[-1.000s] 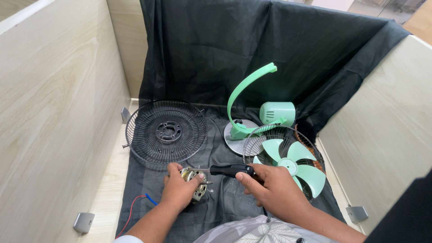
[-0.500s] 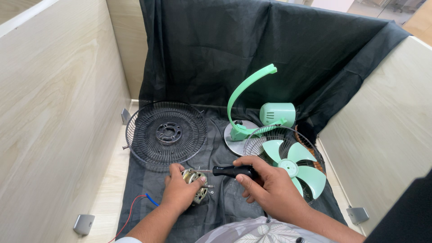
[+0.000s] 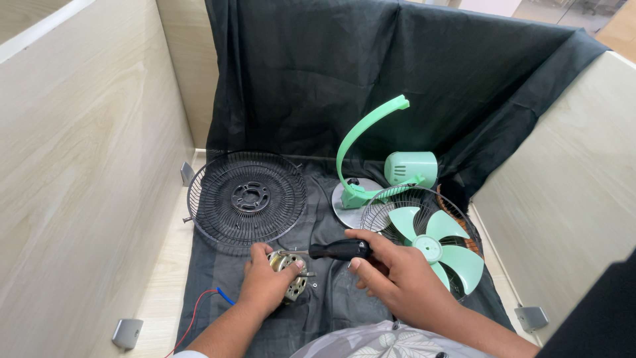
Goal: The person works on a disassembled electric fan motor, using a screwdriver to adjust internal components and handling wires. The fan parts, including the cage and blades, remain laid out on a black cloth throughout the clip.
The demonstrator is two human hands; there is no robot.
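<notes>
Gripping the small fan motor [image 3: 286, 275] on the black cloth [image 3: 334, 301] with our left hand [image 3: 265, 285], we close our right hand [image 3: 397, 278] around the screwdriver [image 3: 328, 250], its shaft lying level, tip leftward at the motor.

motor [image 3: 289, 275]: bare metal, brassy sheen | screwdriver [image 3: 331, 250]: glossy black plastic handle, steel shaft | fan blade [image 3: 434, 246]: smooth mint-green plastic | rear grille [image 3: 246, 199]: black coated wire | cloth [image 3: 344, 99]: matt black fabric, creased | side panels [image 3: 86, 166]: pale wood-grain board, matt
</notes>
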